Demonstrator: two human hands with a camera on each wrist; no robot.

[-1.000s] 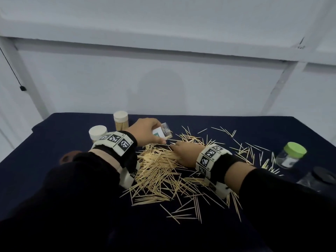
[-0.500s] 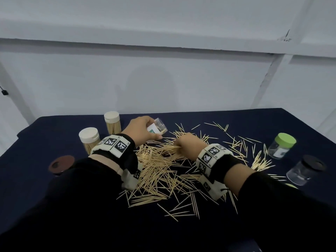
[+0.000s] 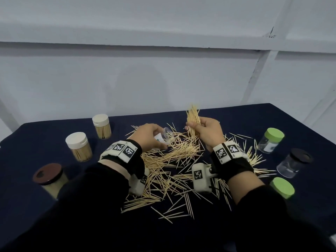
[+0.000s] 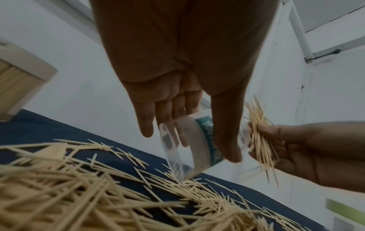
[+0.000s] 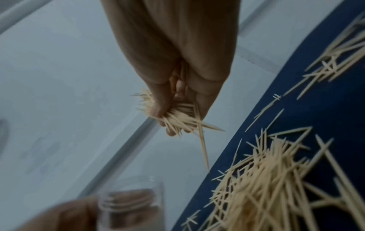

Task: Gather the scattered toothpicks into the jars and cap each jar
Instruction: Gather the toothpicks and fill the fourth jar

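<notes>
From the head view, the right hand (image 3: 207, 132) has come up off the pile since half a second ago, when it was pressed into the sticks; its fingers now curl tightly round a bundle of toothpicks (image 3: 193, 122) held upright above the dark table (image 3: 236, 113). The left hand (image 3: 148, 136) still grips the open clear jar (image 3: 166, 137), tilted with its mouth toward the bundle. That likely means the next load is ready to go in. Most loose toothpicks (image 3: 171, 164) still lie scattered between the wrists, so much of the gathering remains. Two white-capped jars (image 3: 79, 146) at the left look full; the brown-capped jar (image 3: 48, 176) is partly hidden by the left sleeve, and a green lid (image 3: 282, 187) is partly hidden behind the right forearm.

The left wrist view shows fingers (image 4: 145, 123) and thumb wrapped round the jar (image 4: 189, 143), its rim hidden behind the thumb, so any contents are hard to judge. The right hand's bundle (image 4: 260, 134) hangs just beside it.

In the right wrist view, fingers (image 5: 160, 109) clamp the bundle (image 5: 177, 120), with one stick dangling loose below. The jar mouth (image 5: 132, 201) is blurred at the bottom edge.
</notes>
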